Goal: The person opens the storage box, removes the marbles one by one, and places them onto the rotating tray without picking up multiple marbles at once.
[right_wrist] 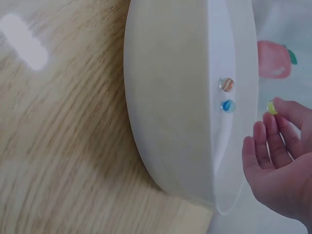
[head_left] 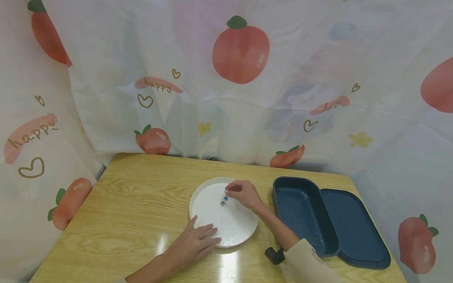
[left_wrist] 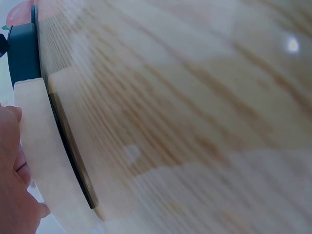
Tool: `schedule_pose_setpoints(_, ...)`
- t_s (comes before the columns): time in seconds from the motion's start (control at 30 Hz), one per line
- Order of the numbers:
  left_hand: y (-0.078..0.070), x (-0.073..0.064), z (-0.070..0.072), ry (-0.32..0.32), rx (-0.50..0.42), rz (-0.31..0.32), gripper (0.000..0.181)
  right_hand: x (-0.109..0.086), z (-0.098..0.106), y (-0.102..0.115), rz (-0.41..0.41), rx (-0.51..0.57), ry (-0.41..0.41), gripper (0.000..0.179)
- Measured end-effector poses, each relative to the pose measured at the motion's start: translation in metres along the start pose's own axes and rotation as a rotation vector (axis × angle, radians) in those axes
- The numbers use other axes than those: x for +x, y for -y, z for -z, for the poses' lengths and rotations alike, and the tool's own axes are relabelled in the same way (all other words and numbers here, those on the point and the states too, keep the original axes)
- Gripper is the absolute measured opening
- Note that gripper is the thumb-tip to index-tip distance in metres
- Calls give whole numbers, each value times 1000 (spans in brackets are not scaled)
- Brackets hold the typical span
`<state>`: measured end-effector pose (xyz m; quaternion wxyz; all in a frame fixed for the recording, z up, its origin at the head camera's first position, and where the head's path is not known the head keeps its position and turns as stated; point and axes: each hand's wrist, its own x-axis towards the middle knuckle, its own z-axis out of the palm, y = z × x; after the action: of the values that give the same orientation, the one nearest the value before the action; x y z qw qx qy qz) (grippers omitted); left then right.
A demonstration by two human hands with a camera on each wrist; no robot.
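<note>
A round white tray (head_left: 237, 232) with a low rim sits on the wooden table. Inside it lie a blue marble (head_left: 225, 198) and an orange-striped marble (right_wrist: 226, 85), close to each other. Between thumb and fingertips my right hand (head_left: 245, 195) pinches a yellow marble (right_wrist: 272, 107), held above the tray near the other two. My left hand (head_left: 192, 243) rests on the tray's near left rim with its fingers spread. In the left wrist view only part of that hand (left_wrist: 14, 170) shows, beside the tray's outer wall (left_wrist: 51, 156).
Right of the tray stands a dark blue rectangular container (head_left: 304, 212), with its matching lid (head_left: 361, 228) lying flat alongside. A black cylindrical item (head_left: 274, 255) shows by the right sleeve. A fruit-printed curtain (head_left: 240, 118) hangs behind the table (head_left: 141, 196).
</note>
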<state>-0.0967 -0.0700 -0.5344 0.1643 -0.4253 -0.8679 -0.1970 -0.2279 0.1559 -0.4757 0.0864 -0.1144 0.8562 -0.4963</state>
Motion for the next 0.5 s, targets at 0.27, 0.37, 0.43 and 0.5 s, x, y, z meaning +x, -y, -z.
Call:
schedule_pose_setpoints(0.27,1,0,-1,-10,19,-10,24,8,-12,-9,-16,-48,2,8)
schedule_pose_setpoints(0.37,1,0,-1,-12,28,-15,24,9,-15,-11,-12,-67,7,8)
schedule_pose_setpoints(0.43,1,0,-1,-13,33,-16,24,9,-16,-12,-13,-85,8,8)
schedule_pose_setpoints(0.5,1,0,0,-12,40,-18,24,10,-17,-13,-18,-104,8,8)
